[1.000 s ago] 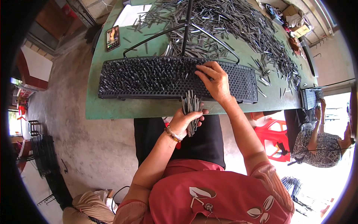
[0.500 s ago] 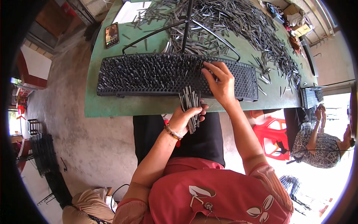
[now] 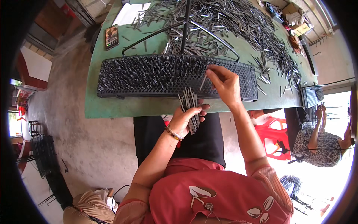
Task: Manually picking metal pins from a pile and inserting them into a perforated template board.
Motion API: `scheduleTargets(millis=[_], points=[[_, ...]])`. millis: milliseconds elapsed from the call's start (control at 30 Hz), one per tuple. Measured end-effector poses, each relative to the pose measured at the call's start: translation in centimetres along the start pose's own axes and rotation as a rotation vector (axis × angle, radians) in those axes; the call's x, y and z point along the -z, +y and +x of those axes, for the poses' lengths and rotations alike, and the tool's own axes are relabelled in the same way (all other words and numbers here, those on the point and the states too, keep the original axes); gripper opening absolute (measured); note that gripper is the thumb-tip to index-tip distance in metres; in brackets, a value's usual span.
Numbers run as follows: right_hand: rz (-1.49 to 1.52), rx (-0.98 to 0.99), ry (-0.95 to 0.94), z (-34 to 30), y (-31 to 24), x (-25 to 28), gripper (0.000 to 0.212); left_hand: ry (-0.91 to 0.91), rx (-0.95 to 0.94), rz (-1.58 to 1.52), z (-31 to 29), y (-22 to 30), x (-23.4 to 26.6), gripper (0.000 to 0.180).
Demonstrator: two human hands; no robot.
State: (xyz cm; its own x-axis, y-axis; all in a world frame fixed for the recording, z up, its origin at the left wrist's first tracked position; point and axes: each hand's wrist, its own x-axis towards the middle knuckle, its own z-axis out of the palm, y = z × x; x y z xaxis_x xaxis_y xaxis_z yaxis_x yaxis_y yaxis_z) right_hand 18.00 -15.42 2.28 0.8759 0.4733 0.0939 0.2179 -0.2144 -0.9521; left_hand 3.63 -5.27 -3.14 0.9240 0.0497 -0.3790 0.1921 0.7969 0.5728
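A bundle of thin dark strips (image 3: 189, 100) is gripped in my left hand (image 3: 186, 116), just in front of the table's near edge. My right hand (image 3: 225, 84) pinches a single thin strip (image 3: 203, 82) between thumb and fingertips, over a long black perforated rack (image 3: 242, 80). Upright strips (image 3: 145, 72) fill the rack's holes densely from its left end to past the middle. Toward the right end the holes show bare. A black metal frame (image 3: 185, 28) rises behind the rack.
A large heap of loose strips (image 3: 238, 22) spreads over the green table (image 3: 108, 108). A phone (image 3: 111, 37) and white paper (image 3: 130, 13) lie at the far left. Right of the table are a red stool (image 3: 272, 136) and another person (image 3: 317, 143) handling a similar rack.
My right hand has drawn slightly back and to the right from the rack's holes, and a single strip now shows hanging from its fingers. My left hand stays nearly still.
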Motion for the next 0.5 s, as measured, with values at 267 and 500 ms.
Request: scheduleTargets(millis=[267,500], points=[[-0.236,0.410,0.147,1.8,1.3,-3.3,0.016,0.109,-0.002,0.001,0.2,-0.4,0.2,0.025],[-0.457,0.617,0.059,1.7,1.7,-3.1,0.018,0.100,0.032,0.023,-0.3,0.2,0.3,0.031]])
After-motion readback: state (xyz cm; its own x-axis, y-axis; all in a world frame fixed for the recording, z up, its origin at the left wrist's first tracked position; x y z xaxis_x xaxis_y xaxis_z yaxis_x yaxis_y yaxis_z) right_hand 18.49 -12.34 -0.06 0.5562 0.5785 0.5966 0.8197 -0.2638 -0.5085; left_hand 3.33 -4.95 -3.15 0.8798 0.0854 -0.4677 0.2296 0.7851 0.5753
